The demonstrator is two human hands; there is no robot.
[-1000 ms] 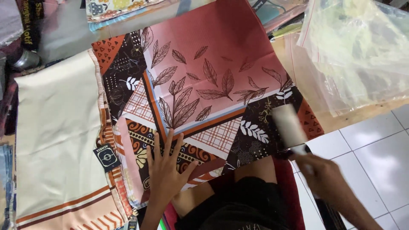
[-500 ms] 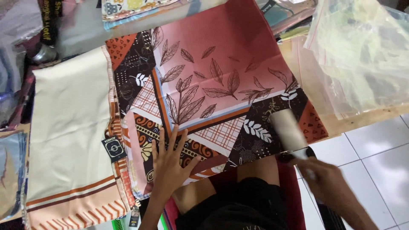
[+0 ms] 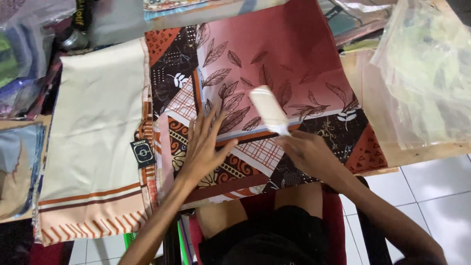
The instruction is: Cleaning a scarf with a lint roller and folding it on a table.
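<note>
White-tiled floor, black square tag beside flat left hand, right hand grip holding white roller

Glossy white square floor tiles with thin grey grout lines at four o'clock, catching soft, even light. Pale wooden bench showing only a bare front edge at three o'clock. Red seat cushion at six o'clock, over dark chair legs. Crumpled clear plastic bags heaped at two o'clock. Stacked folded cloths in blue and purple at nine o'clock. Dark strap with yellow lettering at eleven o'clock. Small green plastic piece low at seven o'clock.
</note>
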